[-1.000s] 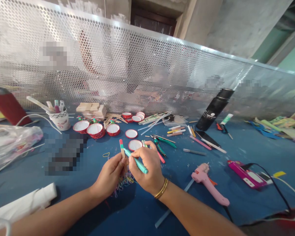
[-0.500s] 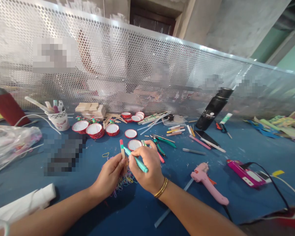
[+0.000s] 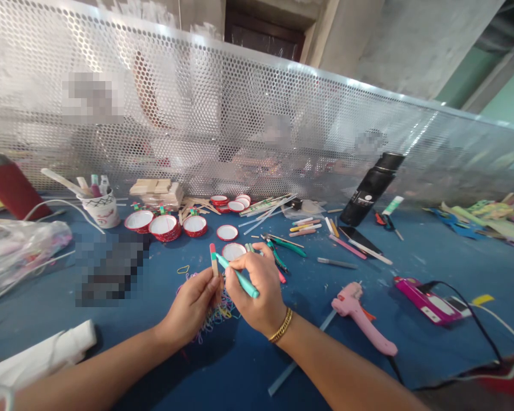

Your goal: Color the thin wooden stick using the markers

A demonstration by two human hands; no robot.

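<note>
My left hand (image 3: pixel 196 297) pinches a wooden craft stick (image 3: pixel 215 266) upright; its top is coloured red with a green band below. In my right hand (image 3: pixel 257 285) is a turquoise marker (image 3: pixel 245 281), held like a pen. The marker's tip meets the stick at or just beside the green band. Beneath and between my hands lies a heap of thin coloured loops (image 3: pixel 223 314), partly hidden by them. A red-rimmed white disc (image 3: pixel 233 251) sits just behind my right hand, whose fingers cover part of it.
Stacks of red-rimmed discs (image 3: pixel 165 227), a cup (image 3: pixel 100 208) and stick bundles (image 3: pixel 156 189) stand toward the perforated metal panel (image 3: pixel 240 125). To the right are green-handled pliers (image 3: pixel 289 245), a pink glue gun (image 3: pixel 364 319), a magenta device (image 3: pixel 430 302) with cables and a black bottle (image 3: pixel 368 191).
Both hands hold almost the same pose. The marker and the stick have shifted only very slightly against each other, with the tip still at the green band.
</note>
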